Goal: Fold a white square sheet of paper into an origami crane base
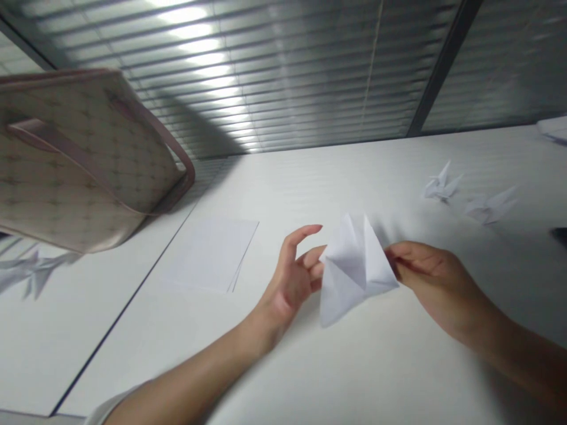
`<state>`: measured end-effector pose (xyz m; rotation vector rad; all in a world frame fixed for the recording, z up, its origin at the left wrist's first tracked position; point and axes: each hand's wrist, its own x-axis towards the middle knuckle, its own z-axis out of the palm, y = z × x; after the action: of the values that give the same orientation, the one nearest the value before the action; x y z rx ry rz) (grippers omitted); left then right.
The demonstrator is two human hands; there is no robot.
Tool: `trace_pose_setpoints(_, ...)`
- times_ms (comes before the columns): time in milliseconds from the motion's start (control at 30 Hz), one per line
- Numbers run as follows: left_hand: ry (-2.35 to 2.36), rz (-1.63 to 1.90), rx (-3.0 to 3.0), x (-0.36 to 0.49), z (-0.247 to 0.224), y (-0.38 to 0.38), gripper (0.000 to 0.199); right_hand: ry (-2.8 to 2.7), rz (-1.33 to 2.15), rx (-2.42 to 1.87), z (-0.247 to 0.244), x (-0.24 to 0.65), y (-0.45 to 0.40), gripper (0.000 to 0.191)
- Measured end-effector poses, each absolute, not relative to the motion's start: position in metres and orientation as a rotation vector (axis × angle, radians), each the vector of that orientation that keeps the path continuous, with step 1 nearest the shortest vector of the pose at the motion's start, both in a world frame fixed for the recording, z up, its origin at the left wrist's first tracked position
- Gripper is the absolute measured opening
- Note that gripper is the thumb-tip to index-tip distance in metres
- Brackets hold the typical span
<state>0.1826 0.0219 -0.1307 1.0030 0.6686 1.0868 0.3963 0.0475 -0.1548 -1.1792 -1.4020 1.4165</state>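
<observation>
Spreading across the near and middle of the scene, a smooth white tabletop (398, 372) carries everything, crossed on the left by a thin dark seam (128, 304). Grey slatted blinds (310, 77) stand along its far side, catching bright light toward the left. A beige patterned handbag with pink strap handles (128, 159) sits far left, cut off by the picture's edge.

Two bare hands work near the middle. The right hand (425, 271) has its thumb and fingers pinched on the right edge of a folded white paper piece. The left hand (292, 268) lies at that piece's left side, its uppermost finger raised and curved clear; its other fingers reach the edge, partly hidden, so whether they grasp it I cannot tell.

Left of the hands lies a small stack of flat white paper sheets (208, 254), slightly fanned. The folded white paper piece (349, 277) is between the two hands, two points upward and a broad flap toward the near side.

Smaller still, pointed white paper shapes (33, 274) lie at the left edge, blurred, and two white paper cranes (442, 186) rest far right, beside each other.
</observation>
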Motion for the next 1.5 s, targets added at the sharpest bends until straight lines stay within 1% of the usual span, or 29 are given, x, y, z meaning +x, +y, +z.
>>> trace_pose_setpoints(67, 0.688, 1.077, 1.100, 0.186, -0.134, 0.019, 0.101, -1.300, 1.426, -1.137, -0.160, 0.395, 0.048, 0.012)
trace_pose_setpoints(100, 0.725, 1.078, 1.119, 0.188, -0.135, 0.018, 0.104, -1.268, 1.419, -1.120, -0.162, 0.394, 0.048, 0.013)
trace_pose_setpoints(133, 0.770, 1.085, 1.116, 0.190, -0.136, 0.016, 0.102, -1.249, 1.409, -1.111, -0.162, 0.393, 0.047, 0.014)
trace_pose_setpoints(167, 0.819, 1.103, 1.099, 0.193, -0.136, 0.015, 0.095, -1.248, 1.406, -1.114, -0.162, 0.392, 0.046, 0.013)
trace_pose_setpoints(267, 0.977, 1.181, 1.052, 0.198, -0.135, 0.014, 0.062, -1.342, 1.433, -1.146, -0.157, 0.388, 0.040, 0.007)
trace_pose_setpoints(333, 1.078, 1.196, 1.047, 0.198, -0.135, 0.015, 0.047, -1.422, 1.471, -1.122, -0.154, 0.387, 0.035, 0.010)
trace_pose_setpoints(467, 1.140, 1.202, 1.048, 0.198, -0.135, 0.017, 0.041, -1.459, 1.488, -1.069, -0.152, 0.385, 0.030, 0.023)
trace_pose_setpoints(567, 1.116, 1.170, 1.005, 0.199, -0.134, 0.017, 0.039, -1.410, 1.419, -1.186, -0.156, 0.383, 0.032, 0.025)
trace_pose_setpoints(667, 1.120, 1.103, 0.925, 0.201, -0.134, 0.018, 0.040, -1.361, 1.418, -1.199, -0.158, 0.381, 0.036, 0.030)
trace_pose_setpoints(733, 1.131, 1.046, 0.902, 0.200, -0.134, 0.019, 0.032, -1.353, 1.470, -1.176, -0.159, 0.380, 0.038, 0.034)
trace_pose_setpoints(800, 1.150, 0.993, 0.908, 0.199, -0.135, 0.020, 0.022, -1.353, 1.550, -1.166, -0.158, 0.381, 0.039, 0.031)
trace_pose_setpoints(867, 1.184, 0.966, 0.911, 0.198, -0.137, 0.021, 0.025, -1.390, 1.584, -1.179, -0.158, 0.382, 0.040, 0.023)
trace_pose_setpoints(933, 1.204, 0.941, 0.897, 0.197, -0.139, 0.021, 0.025, -1.471, 1.547, -1.205, -0.158, 0.383, 0.040, 0.016)
trace_pose_setpoints(1067, 1.181, 0.840, 0.948, 0.195, -0.139, 0.023, 0.024, -1.654, 1.413, -1.242, -0.156, 0.387, 0.040, 0.016)
trace_pose_setpoints(1167, 1.229, 0.777, 1.091, 0.194, -0.138, 0.023, 0.029, -1.730, 1.341, -1.232, -0.155, 0.388, 0.040, 0.015)
trace_pose_setpoints(1233, 1.235, 0.773, 1.129, 0.192, -0.138, 0.023, 0.034, -1.712, 1.367, -1.209, -0.155, 0.388, 0.042, 0.016)
trace_pose_setpoints(1333, 1.135, 0.774, 1.058, 0.191, -0.137, 0.024, 0.036, -1.683, 1.436, -1.195, -0.155, 0.391, 0.046, 0.017)
trace_pose_setpoints(1500, 0.980, 0.525, 1.038, 0.189, -0.133, 0.026, 0.030, -1.827, 1.311, -1.238, -0.151, 0.395, 0.050, 0.014)
